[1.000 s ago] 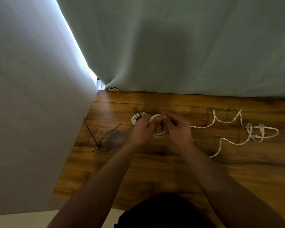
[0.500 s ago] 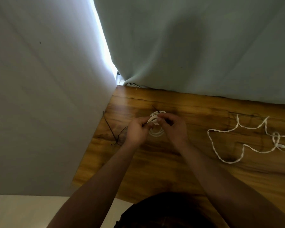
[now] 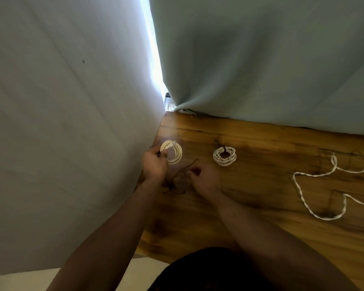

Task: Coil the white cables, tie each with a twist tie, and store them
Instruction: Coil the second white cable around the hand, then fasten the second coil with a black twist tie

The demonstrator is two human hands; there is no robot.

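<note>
head view: at centre left of the frame, the left hand (image 3: pixel 155 164) grips a coil (image 3: pixel 173 153) of white cable, fingers (image 3: pixel 163 153) curled round its near-left edge and lifting it over the upper left corner of the tabletop (image 3: pixel 261 227). just right of it and lower, the right hand (image 3: pixel 205 178) sits low over the wood with fingers (image 3: pixel 194 171) bent inward at a small tangle of dark ties (image 3: pixel 184 173); motion blur there leaves it unclear whether they pinch one or hold nothing. a tied coil (image 3: pixel 224 157), bound at its top by a dark twist, lies flat on the tabletop right of centre, apart from both hands. a loose cable (image 3: pixel 315 206), twisted and uncoiled, snakes across the wood at the right edge of the frame, well apart from the coils. pale curtains (image 3: pixel 261 59) fill the upper frame, a bright slit of light between them. both bare forearms enter from the bottom edge.
</note>
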